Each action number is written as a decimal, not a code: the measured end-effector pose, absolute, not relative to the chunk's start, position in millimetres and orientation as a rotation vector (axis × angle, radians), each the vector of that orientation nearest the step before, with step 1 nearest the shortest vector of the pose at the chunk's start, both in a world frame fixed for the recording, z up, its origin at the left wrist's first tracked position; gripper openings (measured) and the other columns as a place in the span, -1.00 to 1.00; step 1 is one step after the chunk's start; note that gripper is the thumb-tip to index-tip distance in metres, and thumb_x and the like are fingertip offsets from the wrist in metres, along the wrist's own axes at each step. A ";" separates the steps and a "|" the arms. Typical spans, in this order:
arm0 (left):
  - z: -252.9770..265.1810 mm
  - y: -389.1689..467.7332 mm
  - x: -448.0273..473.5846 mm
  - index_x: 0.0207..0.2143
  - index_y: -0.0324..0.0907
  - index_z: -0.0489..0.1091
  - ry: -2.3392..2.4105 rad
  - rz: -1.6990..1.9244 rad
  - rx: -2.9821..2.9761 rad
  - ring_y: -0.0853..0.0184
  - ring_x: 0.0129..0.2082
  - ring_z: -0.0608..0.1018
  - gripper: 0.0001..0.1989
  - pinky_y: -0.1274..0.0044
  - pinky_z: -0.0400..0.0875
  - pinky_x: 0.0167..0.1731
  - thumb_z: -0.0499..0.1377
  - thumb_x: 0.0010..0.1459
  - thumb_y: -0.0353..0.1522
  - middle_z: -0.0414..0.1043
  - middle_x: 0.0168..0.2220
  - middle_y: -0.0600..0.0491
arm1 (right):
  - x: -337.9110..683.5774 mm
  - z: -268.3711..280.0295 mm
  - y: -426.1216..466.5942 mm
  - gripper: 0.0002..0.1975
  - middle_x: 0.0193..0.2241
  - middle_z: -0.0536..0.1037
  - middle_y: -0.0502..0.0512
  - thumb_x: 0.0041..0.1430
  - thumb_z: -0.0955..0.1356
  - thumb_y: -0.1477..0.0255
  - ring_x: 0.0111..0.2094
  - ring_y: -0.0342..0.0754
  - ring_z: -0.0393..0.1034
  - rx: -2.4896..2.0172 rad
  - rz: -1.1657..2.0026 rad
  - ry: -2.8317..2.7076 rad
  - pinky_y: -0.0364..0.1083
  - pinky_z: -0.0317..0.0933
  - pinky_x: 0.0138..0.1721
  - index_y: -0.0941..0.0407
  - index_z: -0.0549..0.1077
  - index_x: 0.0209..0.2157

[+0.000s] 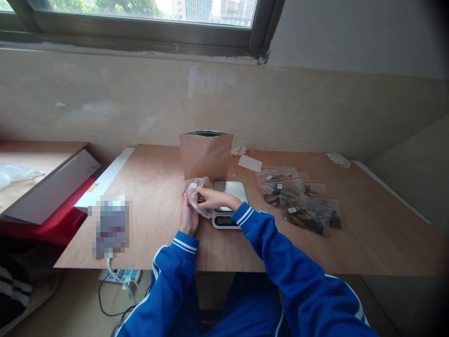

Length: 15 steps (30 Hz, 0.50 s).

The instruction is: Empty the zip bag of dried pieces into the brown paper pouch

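My left hand (pixel 189 213) grips a small clear bag (pixel 197 194) from below, just left of the scale (pixel 228 203) on the table (pixel 147 224). My right hand (pixel 212 197) pinches dark pieces at the bag's mouth. A brown paper pouch (pixel 206 154) stands upright behind; filled bags (pixel 298 201) lie to the right.

A small packing or weighing workroom is suggested: a plywood tabletop (pixel 150 234) is set against a bare tiled wall (pixel 105 103) under a window (pixel 140 18), with a kitchen scale (pixel 228 203), a paper pouch (pixel 206 154) behind the scale and filled zip bags (pixel 298 201) beside it.
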<state>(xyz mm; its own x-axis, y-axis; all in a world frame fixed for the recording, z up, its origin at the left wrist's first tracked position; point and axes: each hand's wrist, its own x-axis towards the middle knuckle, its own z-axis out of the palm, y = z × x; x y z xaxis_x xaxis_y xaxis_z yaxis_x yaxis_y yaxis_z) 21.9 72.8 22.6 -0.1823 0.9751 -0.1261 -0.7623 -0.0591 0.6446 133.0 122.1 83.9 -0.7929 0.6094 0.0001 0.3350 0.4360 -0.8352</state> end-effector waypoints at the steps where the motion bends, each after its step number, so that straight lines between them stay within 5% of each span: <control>1: 23.3 72.8 22.0 0.21 -0.11 0.25 0.692 1.641 0.397 0.20 0.18 0.41 -0.58 0.34 0.22 0.22 0.01 0.34 -0.27 0.40 0.14 -0.06 | 133.6 82.6 123.1 -0.72 -0.13 0.52 0.13 0.08 0.37 0.52 -0.13 0.00 0.40 -0.806 1.286 -2.397 -0.04 0.26 -0.04 0.19 0.40 -0.12; 10: 23.7 72.8 24.0 0.16 -0.20 0.32 0.649 1.618 0.364 0.19 0.21 0.38 -0.59 0.40 0.23 0.21 0.01 0.35 -0.25 0.47 0.04 -0.12 | 135.1 76.8 123.8 -0.64 -0.06 0.50 0.16 0.08 0.36 0.57 -0.05 0.01 0.36 -0.923 1.397 -2.239 -0.05 0.25 -0.01 0.19 0.36 -0.04; 15: 23.6 72.0 25.2 0.26 -0.02 0.20 0.702 1.584 0.392 0.23 0.18 0.42 -0.53 0.41 0.31 0.16 0.00 0.34 -0.18 0.46 0.07 -0.05 | 132.1 82.4 117.4 -0.73 -0.40 0.47 -0.02 0.09 0.32 0.55 -0.42 -0.14 0.34 -1.004 1.654 -2.135 -0.17 0.27 -0.36 0.17 0.37 -0.12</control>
<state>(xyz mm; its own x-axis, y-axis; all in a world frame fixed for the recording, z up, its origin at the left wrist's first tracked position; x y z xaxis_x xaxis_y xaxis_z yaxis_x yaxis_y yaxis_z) 25.2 72.0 23.6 -0.1457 0.9779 -0.1499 -0.7676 -0.0162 0.6407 132.1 117.4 82.4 -0.7277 0.6552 -0.2032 0.3604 0.1132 -0.9259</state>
